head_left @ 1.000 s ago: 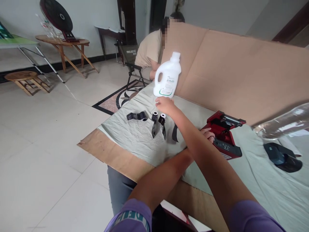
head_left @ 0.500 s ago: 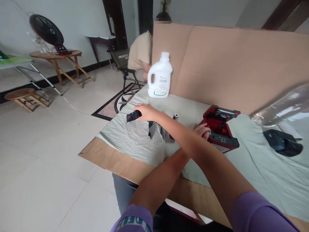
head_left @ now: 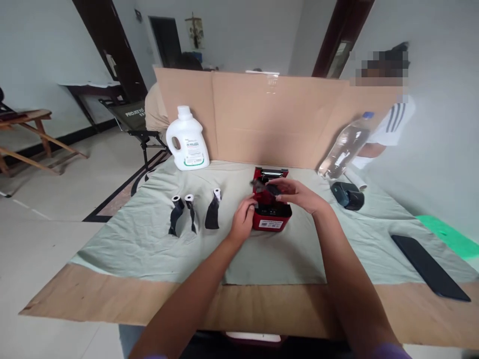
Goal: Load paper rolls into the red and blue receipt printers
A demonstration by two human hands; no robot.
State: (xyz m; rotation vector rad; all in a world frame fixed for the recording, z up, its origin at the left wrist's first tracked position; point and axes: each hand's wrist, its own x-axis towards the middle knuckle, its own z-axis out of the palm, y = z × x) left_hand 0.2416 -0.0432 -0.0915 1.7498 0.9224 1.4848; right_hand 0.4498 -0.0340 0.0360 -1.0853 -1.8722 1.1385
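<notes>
A small red receipt printer [head_left: 272, 225] stands on the cloth in front of me, its lid raised and its paper bay exposed. My left hand [head_left: 242, 219] grips the printer's left side, fingers closed against its edge. Over the bay, my right hand [head_left: 300, 195] holds a black paper roll [head_left: 274, 189] between thumb and fingers; the roll's loose end points left and is blurred. To the left lie three more paper rolls with dark strips unrolled toward me: the leftmost roll [head_left: 175, 215], a middle roll [head_left: 191, 215] and a right-hand roll [head_left: 212, 215].
A white detergent jug [head_left: 189, 144] stands back left, before a cardboard screen [head_left: 262, 119]. At right are a clear bottle [head_left: 344, 149], a black device [head_left: 347, 195] and a dark flat tablet-like slab [head_left: 430, 267]. One person [head_left: 398, 119] is behind the screen at right, another [head_left: 155, 109] at left.
My right hand has carried the black paper roll from the left of the cloth to above the printer, uncrossing my arms. My left hand stays at the printer. The view has turned right.
</notes>
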